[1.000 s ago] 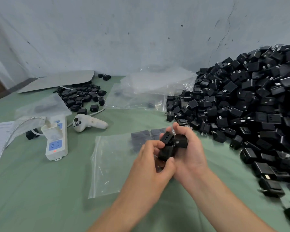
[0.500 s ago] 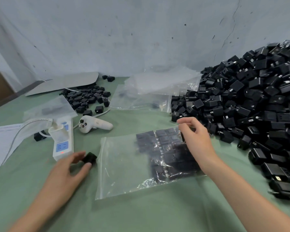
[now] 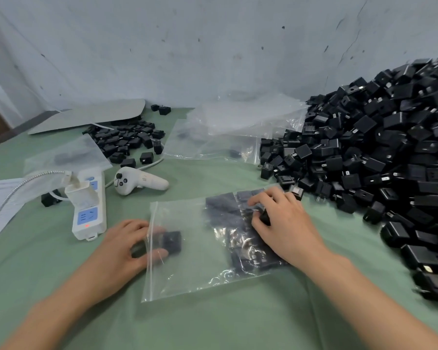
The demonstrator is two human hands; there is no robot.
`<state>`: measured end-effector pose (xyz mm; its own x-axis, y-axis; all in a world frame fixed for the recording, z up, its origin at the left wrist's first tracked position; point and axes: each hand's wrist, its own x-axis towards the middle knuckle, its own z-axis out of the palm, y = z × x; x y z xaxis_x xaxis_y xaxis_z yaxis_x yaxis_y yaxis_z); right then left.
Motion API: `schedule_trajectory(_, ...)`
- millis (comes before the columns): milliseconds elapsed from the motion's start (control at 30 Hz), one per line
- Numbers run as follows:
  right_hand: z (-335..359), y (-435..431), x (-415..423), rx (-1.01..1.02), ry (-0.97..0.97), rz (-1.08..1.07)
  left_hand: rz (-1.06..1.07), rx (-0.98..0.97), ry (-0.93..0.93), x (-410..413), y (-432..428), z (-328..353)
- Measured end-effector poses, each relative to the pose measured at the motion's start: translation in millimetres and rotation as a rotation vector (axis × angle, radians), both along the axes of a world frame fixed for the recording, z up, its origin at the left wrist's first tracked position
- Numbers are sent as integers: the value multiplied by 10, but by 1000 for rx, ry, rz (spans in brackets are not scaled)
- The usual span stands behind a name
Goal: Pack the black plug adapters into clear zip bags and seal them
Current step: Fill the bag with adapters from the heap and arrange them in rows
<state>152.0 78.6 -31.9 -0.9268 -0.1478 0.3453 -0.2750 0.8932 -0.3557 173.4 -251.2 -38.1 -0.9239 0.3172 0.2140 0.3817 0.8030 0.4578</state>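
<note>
table (image 3: 213, 324) covered in green cloth | pile (image 3: 364, 152) of adapters heaped at right | bag (image 3: 200, 269) laid flat at centre, mouth at left, right half filled with adapters | right hand (image 3: 286, 223) laid on bag's right end, fingers curled, grip cannot be told | left hand (image 3: 116, 251) at bag mouth, one adapter (image 3: 172, 242) pinched just inside

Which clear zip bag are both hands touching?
The nearest bag: left hand holds an adapter in its mouth, right hand rests on it; the others lie untouched.
</note>
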Motion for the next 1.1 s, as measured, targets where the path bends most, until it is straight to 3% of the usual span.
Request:
schedule_trajectory(267,1,13,-16,30,-44,12,-53,-62,-39,-225,407,29)
schedule_trajectory(433,2,13,-10,42,-35,17,-257,33,11,-323,603,84)
schedule_trajectory(533,-1,21,-14,47,-28,22,-228,-2,100,-351,656,46)
schedule_trajectory(700,-4,32,-19,54,-24,29,-151,3,68,-348,663,-17)
schedule_trajectory(1100,1,36,-26,70,-36,42,-212,-18,148,-366,765,39)
